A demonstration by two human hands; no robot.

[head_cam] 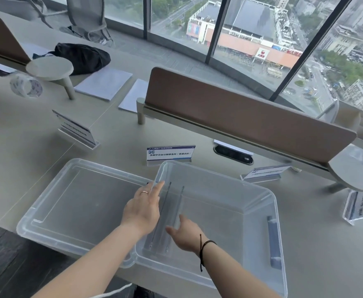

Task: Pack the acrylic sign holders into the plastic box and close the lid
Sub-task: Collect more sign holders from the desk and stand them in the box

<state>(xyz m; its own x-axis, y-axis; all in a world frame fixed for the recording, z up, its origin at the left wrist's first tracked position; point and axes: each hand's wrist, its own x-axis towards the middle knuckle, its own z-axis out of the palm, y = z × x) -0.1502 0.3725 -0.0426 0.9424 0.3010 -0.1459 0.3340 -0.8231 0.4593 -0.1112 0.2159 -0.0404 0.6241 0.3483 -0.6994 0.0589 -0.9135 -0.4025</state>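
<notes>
A clear plastic box (pixel 272 197) stands open on the table in front of me, with its clear lid (pixel 83 190) lying flat to its left. Two acrylic sign holders (pixel 179 204) stand on edge side by side against the box's left wall. My left hand (pixel 143 208) lies flat over that wall, fingers stretched along the nearer holder. Inside the box, my right hand (pixel 186 234) is spread open with its thumb at the second holder. More sign holders stand on the table: one behind the box (pixel 170 154), one at the left (pixel 76 130), one at the right (pixel 264 172).
Another sign holder (pixel 360 204) lies at the far right edge. A brown desk divider (pixel 251 123) runs behind the box, with a cable port (pixel 233 157) below it. Papers (pixel 104 82), a tape roll (pixel 25 86) and a black bag (pixel 82 57) sit further back. Windows lie beyond.
</notes>
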